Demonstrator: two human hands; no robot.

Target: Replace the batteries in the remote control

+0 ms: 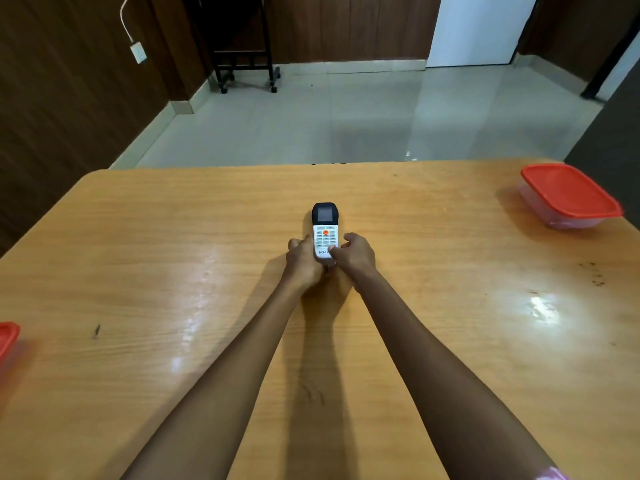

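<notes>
A white remote control [325, 230] with a black top, a small screen and an orange button lies face up in the middle of the wooden table [173, 271]. My left hand [303, 259] grips its lower left side. My right hand [355, 254] holds its lower right side, thumb on the keypad near the printed logo. The remote's near end is hidden between my hands. No batteries are in view.
A clear plastic box with a red lid [569, 197] stands at the table's far right. Another red lid [7, 337] pokes in at the left edge. Beyond the table's far edge lie a tiled floor and a black wheeled stand [247, 64].
</notes>
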